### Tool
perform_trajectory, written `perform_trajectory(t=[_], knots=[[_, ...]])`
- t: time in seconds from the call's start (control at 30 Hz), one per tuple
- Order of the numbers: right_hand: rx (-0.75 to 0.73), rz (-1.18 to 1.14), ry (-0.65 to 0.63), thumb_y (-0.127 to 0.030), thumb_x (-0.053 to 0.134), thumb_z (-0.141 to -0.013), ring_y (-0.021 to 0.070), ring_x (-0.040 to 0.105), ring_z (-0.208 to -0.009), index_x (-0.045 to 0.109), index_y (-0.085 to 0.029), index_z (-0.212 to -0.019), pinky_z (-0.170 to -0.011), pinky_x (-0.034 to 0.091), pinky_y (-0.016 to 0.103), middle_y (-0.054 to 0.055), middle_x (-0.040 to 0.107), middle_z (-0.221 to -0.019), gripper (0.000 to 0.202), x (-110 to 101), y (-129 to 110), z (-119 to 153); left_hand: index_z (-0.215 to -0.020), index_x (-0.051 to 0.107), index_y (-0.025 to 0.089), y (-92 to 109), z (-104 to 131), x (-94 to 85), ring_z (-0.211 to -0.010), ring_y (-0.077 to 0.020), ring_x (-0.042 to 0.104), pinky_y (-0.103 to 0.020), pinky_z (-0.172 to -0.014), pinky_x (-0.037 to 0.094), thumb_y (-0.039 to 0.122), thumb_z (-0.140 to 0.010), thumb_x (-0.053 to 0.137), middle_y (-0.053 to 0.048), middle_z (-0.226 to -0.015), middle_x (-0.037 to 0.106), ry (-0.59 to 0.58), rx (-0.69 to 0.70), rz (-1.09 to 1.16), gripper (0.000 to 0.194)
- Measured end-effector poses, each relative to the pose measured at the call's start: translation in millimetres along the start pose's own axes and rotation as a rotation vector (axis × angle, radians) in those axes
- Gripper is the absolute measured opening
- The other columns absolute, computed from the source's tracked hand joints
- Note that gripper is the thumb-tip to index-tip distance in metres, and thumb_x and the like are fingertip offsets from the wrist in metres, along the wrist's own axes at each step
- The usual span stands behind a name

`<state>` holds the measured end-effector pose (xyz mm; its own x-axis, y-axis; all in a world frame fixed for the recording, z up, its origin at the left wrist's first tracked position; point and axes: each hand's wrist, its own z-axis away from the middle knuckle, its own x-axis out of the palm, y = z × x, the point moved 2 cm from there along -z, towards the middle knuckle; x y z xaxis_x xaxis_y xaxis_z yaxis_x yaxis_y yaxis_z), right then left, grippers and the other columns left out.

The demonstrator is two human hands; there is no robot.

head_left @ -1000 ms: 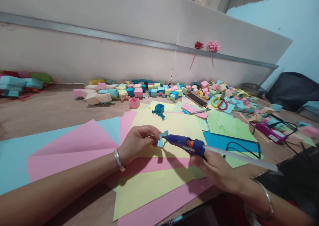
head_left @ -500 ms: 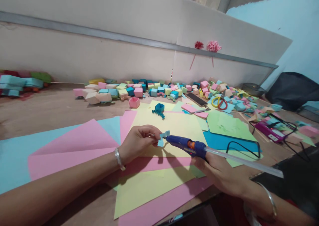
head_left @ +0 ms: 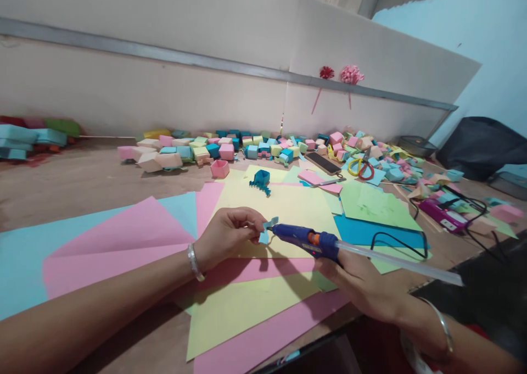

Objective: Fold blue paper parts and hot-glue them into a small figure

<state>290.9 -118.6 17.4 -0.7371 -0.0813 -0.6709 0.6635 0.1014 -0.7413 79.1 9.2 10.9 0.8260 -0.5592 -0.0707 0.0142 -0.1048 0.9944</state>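
A small light-blue paper piece [head_left: 264,235] is pinched between the thumb and fingers of my left hand [head_left: 230,234]. My right hand [head_left: 362,283] grips a blue hot glue gun [head_left: 302,238] with a long clear glue stick [head_left: 399,261] coming out of its back end. The gun's nozzle points left and meets the paper piece, or lies very close to it. Beyond my hands, a dark teal folded paper box [head_left: 262,177] and a zigzag teal strip [head_left: 259,188] rest on yellow paper [head_left: 296,204]. A pink paper box [head_left: 219,168] stands farther left.
Many small folded paper cubes [head_left: 226,151] line the wall. A phone [head_left: 324,163], scissors [head_left: 360,168] and a craft knife [head_left: 327,182] lie at back right. A purple power strip [head_left: 443,216] with black cables is at right. Coloured sheets [head_left: 119,242] spread leftward.
The view has shifted very slightly. My left hand still pinches the paper piece, which has tilted a little, and the glue gun's nozzle stays at it.
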Motion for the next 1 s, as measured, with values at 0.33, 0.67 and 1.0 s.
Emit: perform_trajectory(t=[0.33, 0.67, 1.0], knots=[[0.007, 0.024, -0.009, -0.057, 0.036, -0.094, 0.0161, 0.049, -0.074, 0.060, -0.022, -0.104, -0.063, 0.041, 0.026, 0.002, 0.058, -0.088, 0.043, -1.0, 1.1, 1.7, -0.058, 0.067, 0.013, 0.1, 0.6, 2.1, -0.057, -0.0133, 0.059, -0.027, -0.050, 0.054, 0.014, -0.062, 0.067, -0.008, -0.080, 0.068, 0.009, -0.005, 0.028, 0.004], [-0.021, -0.027, 0.025, -0.056, 0.037, -0.094, 0.0154, 0.050, -0.070, 0.060, -0.019, -0.096, -0.062, 0.041, 0.026, 0.002, 0.060, -0.085, 0.044, -1.3, -3.9, -1.1, -0.060, 0.068, 0.013, 0.1, -0.4, -0.8, -0.064, -0.0160, 0.063, -0.029, -0.058, 0.055, 0.010, -0.062, 0.064, -0.007, -0.080, 0.067, -0.007, 0.023, -0.019, 0.005], [-0.006, -0.006, 0.030, -0.059, 0.035, -0.094, 0.0157, 0.050, -0.071, 0.059, -0.019, -0.097, -0.064, 0.041, 0.027, 0.002, 0.059, -0.085, 0.046, -1.5, -0.7, 0.7, -0.059, 0.068, 0.014, -0.4, -1.3, -0.9, -0.059, -0.0138, 0.059, -0.029, -0.057, 0.054, 0.012, -0.062, 0.065, -0.008, -0.080, 0.067, -0.021, 0.041, -0.040, 0.005]])
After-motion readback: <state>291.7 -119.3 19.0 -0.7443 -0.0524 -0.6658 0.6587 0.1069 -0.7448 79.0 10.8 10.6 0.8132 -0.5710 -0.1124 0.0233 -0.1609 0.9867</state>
